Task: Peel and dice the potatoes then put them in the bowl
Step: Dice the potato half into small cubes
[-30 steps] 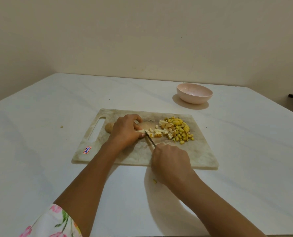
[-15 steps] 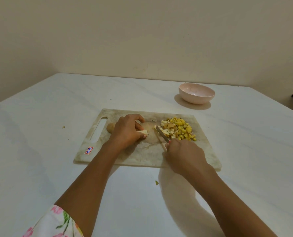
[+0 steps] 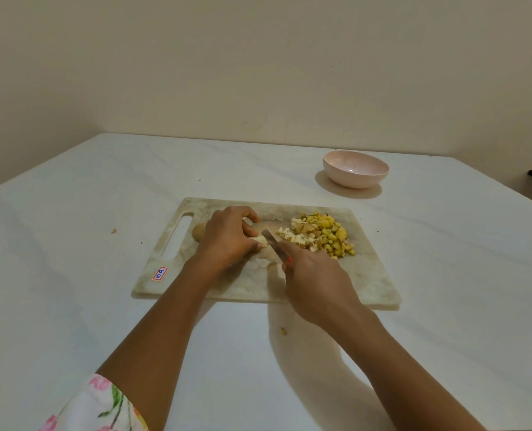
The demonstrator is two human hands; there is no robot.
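Head view: a beige, marbled rectangular cutting board (image 3: 258,287) lies near the middle of the white table (image 3: 72,244), its slot handle toward the table's left edge. The left hand (image 3: 227,236) curls its fingers over a pale, peeled potato strip (image 3: 260,241) at the board's centre, pinning it down. The right hand (image 3: 314,284) grips a small steel-bladed knife (image 3: 272,244), its blade against the strip's right end. A heap of yellow and cream potato dice (image 3: 323,236) sits toward the board's far right corner. A brown, rounded potato piece (image 3: 199,231) shows beside the slot. The round pink bowl (image 3: 351,178) stands toward the table's far right corner, well apart from the board, with no dice visible in it.

Assessment: dicing is in progress and transfer has not started. For a sound cut, the fingertips should be tucked back from the blade, the strip held flat, and the cuts spaced to match the existing dice. Risk: the short strip leaves little margin for the holding fingers.
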